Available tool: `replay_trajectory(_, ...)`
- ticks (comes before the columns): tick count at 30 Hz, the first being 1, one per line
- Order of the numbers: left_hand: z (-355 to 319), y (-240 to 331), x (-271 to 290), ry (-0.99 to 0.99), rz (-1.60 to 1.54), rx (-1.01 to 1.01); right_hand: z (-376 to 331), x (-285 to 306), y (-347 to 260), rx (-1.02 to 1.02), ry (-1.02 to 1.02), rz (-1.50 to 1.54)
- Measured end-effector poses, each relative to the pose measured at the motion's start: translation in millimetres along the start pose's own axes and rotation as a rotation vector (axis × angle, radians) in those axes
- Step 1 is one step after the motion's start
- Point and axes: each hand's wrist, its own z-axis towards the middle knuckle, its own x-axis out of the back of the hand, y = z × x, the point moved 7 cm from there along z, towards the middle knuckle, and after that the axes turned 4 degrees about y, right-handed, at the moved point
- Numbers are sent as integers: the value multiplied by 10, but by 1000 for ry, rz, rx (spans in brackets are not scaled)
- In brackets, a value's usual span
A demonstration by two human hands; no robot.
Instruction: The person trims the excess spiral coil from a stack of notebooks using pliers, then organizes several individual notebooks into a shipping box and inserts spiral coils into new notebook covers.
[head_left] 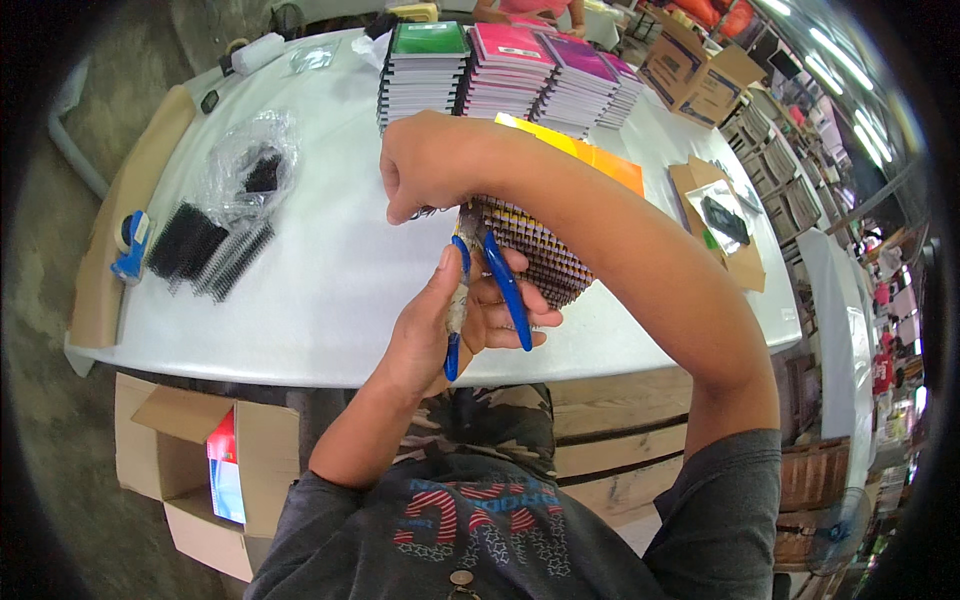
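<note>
My left hand [470,310] holds a pair of pliers [507,290] with blue handles. The handles are spread apart, the fingers reach around and between them, and the jaws point away from me. Just beyond, my right hand [430,165] is curled closed, its arm crossing over from the right. Thin black wire shows under its fingers, but what they grip is mostly hidden. Below the right forearm lies a stack of wire-bound notebooks [545,262], their dark bound edges toward me. Part of a yellow-orange cover [600,160] shows beyond the forearm.
Stacks of bound notebooks with green [430,40], pink [512,45] and purple covers stand at the table's far side. Black binding wires [190,245] and clear plastic wrap [250,160] lie left, near a blue tape dispenser [132,245]. An open carton [270,465] sits below left; another person is across.
</note>
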Motion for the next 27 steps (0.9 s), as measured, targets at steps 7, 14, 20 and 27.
replay_trajectory(7,-76,-28,33,-104,-88,-27,-30,33,1,-21,24,114)
replay_trajectory(14,-38,21,-115,-93,-11,-10,51,24,74,-62,90,174)
replay_trajectory(20,-38,30,-145,-115,-39,3,41,32,82,-77,125,154)
replay_trajectory(27,-48,131,-167,-73,3,17,74,27,99,-67,141,135)
